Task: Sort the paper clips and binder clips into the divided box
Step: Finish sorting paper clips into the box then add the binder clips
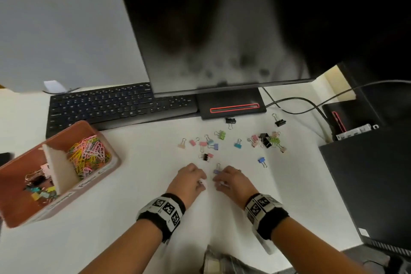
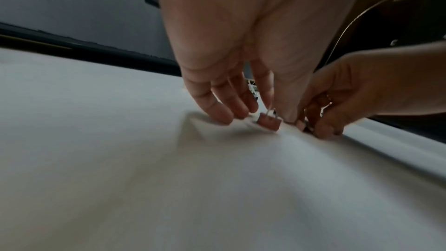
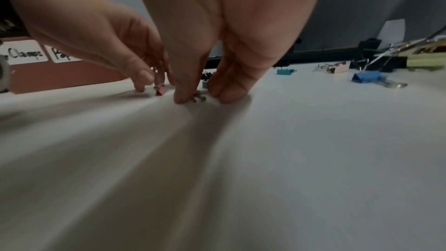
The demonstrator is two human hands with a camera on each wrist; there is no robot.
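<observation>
My left hand [image 1: 201,182] [image 2: 277,115] pinches a small pink binder clip [image 2: 269,123] [image 3: 160,90] by its wire handles, its body touching the white desk [image 1: 138,196]. Just right of it, my right hand [image 1: 219,183] [image 3: 201,95] has thumb and fingers curled round a small greyish binder clip [image 3: 201,99] on the desk. A purple binder clip [image 1: 216,171] lies at its fingertips. Several coloured binder clips [image 1: 238,144] are scattered beyond both hands. The brown divided box [image 1: 104,140] stands at the left, with paper clips [image 1: 89,155] in its far part and binder clips [image 1: 40,187] in its near part.
A black keyboard [image 1: 111,104] and a monitor [image 1: 222,40] on its stand [image 1: 231,104] lie behind the clips. A black computer case [image 1: 373,180] and cables [image 1: 300,104] bound the right side. The box front carries handwritten labels [image 3: 26,54].
</observation>
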